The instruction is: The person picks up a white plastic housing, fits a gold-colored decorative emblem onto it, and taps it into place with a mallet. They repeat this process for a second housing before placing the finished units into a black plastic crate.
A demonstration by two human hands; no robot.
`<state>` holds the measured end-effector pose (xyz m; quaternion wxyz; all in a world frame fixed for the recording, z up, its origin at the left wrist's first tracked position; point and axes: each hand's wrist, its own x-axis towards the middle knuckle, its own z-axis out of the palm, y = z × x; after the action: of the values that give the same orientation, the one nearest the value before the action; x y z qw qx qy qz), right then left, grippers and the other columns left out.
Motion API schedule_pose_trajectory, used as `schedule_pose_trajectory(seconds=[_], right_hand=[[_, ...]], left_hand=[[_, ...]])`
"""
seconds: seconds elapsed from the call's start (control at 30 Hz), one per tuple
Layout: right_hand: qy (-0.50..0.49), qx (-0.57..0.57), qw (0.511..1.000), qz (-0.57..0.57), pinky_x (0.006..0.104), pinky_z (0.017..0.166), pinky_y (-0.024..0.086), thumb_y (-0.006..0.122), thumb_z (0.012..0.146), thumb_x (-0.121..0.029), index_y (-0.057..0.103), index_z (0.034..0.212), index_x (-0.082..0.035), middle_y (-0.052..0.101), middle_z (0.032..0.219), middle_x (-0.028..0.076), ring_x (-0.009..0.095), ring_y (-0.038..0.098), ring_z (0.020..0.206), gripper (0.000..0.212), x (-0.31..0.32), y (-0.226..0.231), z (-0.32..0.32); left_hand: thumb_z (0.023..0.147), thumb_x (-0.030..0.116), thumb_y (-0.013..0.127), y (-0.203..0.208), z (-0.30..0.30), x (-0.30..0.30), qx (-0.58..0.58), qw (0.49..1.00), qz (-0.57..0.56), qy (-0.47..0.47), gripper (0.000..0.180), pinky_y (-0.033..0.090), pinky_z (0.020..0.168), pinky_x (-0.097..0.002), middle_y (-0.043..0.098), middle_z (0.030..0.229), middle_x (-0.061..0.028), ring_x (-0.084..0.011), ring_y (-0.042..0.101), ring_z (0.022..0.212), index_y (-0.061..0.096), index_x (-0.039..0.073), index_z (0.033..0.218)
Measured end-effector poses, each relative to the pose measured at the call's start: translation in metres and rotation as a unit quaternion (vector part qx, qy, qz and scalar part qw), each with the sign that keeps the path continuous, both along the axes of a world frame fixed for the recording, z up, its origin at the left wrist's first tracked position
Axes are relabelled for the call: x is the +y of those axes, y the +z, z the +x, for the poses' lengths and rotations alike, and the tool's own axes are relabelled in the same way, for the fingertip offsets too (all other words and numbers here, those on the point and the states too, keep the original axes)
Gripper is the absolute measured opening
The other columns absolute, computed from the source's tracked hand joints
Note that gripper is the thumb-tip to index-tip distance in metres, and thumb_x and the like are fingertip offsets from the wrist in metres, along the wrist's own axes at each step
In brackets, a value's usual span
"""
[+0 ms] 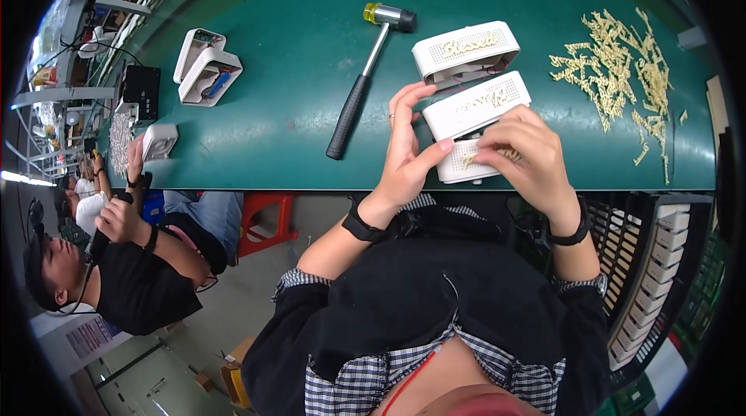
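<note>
Three white plastic housings with perforated faces stand in a row before me: the far housing (pixel 431 53), the middle housing (pixel 443 122) and the near housing (pixel 458 174). Cream script lettering (pixel 470 45) lies across the far one, and similar lettering is on the middle one. My left hand (pixel 406 144) steadies the row from the left, thumb on the near housing and fingers along the middle one. Over the near housing, my right hand (pixel 532 153) pinches a cream lettering piece (pixel 469 160) against its face; my fingers partly cover it. Thin wires show between the housings.
A mallet (pixel 358 97) lies left of the housings on the green table (pixel 295 51). Many cream lettering pieces (pixel 606 66) are heaped at right. Farther left are open white housings (pixel 210 74) and a co-worker (pixel 140 268) holding a tool. A black crate (pixel 649 284) stands low right.
</note>
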<state>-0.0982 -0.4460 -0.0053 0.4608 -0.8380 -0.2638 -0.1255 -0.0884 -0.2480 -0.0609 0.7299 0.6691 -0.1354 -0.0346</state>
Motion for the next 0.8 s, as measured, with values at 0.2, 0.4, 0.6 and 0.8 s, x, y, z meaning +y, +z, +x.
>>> schedule_pose_trajectory(seconds=[0.2,0.4,0.6,0.8], right_hand=[[0.069,-0.184,0.980,-0.004,0.0309,0.059,0.047,0.080,0.062,-0.005,0.063,0.076,-0.003,0.066,0.077,0.006,0.019,0.062,0.072,0.022,-0.015,0.003,-0.009],[0.117,-0.260,0.958,-0.019,0.0299,0.057,0.048,0.080,0.061,-0.003,0.061,0.079,-0.003,0.066,0.079,0.007,0.018,0.064,0.069,0.026,-0.013,0.021,-0.006],[0.065,0.058,0.996,0.032,0.0290,0.060,0.051,0.080,0.067,-0.001,0.060,0.083,-0.001,0.067,0.078,0.007,0.018,0.065,0.069,0.026,-0.015,0.005,0.004],[0.047,0.168,0.984,0.042,0.0268,0.063,0.052,0.080,0.071,0.000,0.060,0.084,0.000,0.067,0.075,0.006,0.014,0.065,0.069,0.024,-0.007,0.014,0.013]], left_hand=[[0.075,0.020,0.069,0.008,-0.003,0.012,-0.046,0.997,0.053,0.033,0.062,0.026,0.105,-0.0377,0.035,0.137,-0.0146,-0.0250,0.033,0.126,0.045,0.005,0.131],[0.075,0.014,0.070,0.027,0.006,0.020,-0.179,0.979,0.095,-0.024,0.031,0.035,0.099,-0.0388,0.054,0.118,-0.0125,-0.0269,0.045,0.114,0.063,0.004,0.103],[0.074,0.006,0.071,0.029,0.004,0.014,-0.143,0.987,0.073,0.010,0.014,0.041,0.093,-0.0376,0.061,0.105,-0.0097,-0.0271,0.051,0.106,0.067,0.004,0.088],[0.074,0.005,0.072,0.022,0.004,0.017,-0.139,0.985,0.099,0.022,0.015,0.042,0.092,-0.0365,0.061,0.107,-0.0098,-0.0255,0.052,0.105,0.067,0.005,0.088]])
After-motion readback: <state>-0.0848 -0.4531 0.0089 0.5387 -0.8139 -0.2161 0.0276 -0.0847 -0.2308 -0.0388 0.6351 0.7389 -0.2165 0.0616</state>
